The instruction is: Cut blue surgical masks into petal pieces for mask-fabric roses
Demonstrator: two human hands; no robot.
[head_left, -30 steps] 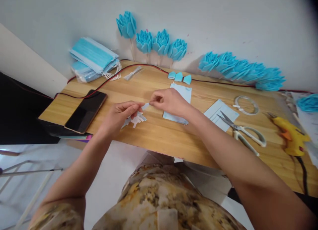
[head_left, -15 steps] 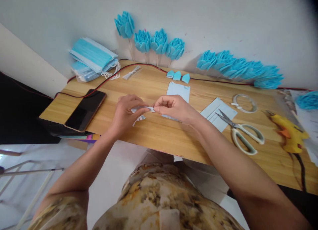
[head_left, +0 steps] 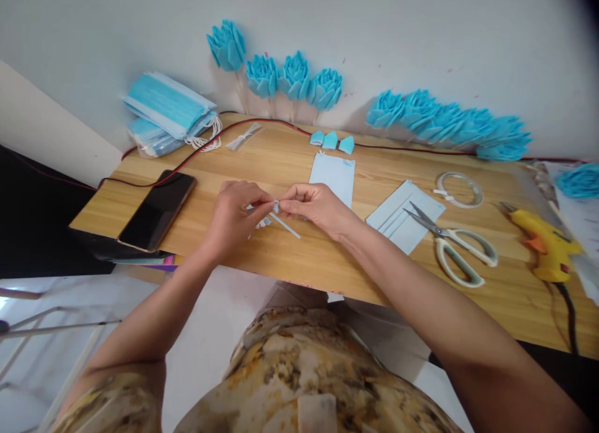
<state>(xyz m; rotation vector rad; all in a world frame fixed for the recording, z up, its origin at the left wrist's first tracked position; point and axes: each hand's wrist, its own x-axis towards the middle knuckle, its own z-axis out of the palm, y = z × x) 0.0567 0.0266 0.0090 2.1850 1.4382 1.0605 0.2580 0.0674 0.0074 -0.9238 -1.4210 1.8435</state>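
My left hand and my right hand meet over the front of the table, thumbs and fingertips pinched together. Between them is a small pale blue fabric strip; its narrow end slants down to the right, and the rest is mostly hidden by fingers. Small pale scraps lie beneath my left hand. A flat pale blue mask piece lies just behind my right hand. Another pleated mask sheet is farther right, with the blades of white-handled scissors resting over it.
Blue fabric flowers on sticks lean on the wall, and several more lie at the right. Three cut petals, a mask stack, a phone, a clear tape ring and a yellow glue gun surround the hands.
My right fingertips have moved left, closer to my left fingertips. The strip that stretched between the hands is now bunched, with a narrow end hanging free. The view has shifted slightly.
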